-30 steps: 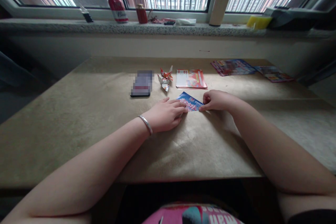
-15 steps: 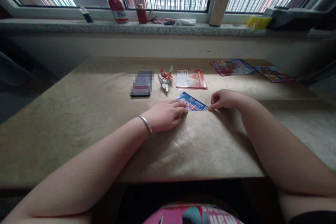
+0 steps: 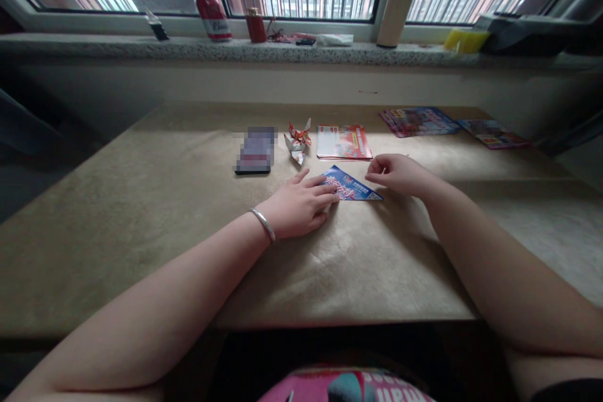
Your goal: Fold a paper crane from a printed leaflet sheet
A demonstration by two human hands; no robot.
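A blue printed sheet of paper, folded into a triangle, lies on the table in front of me. My left hand rests flat over its left part with fingers spread, hiding that corner. A silver bangle circles the left wrist. Just above the paper's right side is my right hand, thumb and forefinger brought close together and curled. I see nothing between those fingertips, and they look apart from the paper's right corner.
Behind the paper sit folded origami pieces, a stack of red-and-white leaflets and a phone. More leaflets lie at the back right. On the windowsill stand a red can and a red bottle.
My right hand has let go of the paper's right corner and moved slightly up and left. My left hand's fingers have spread a little; it stays on the paper.
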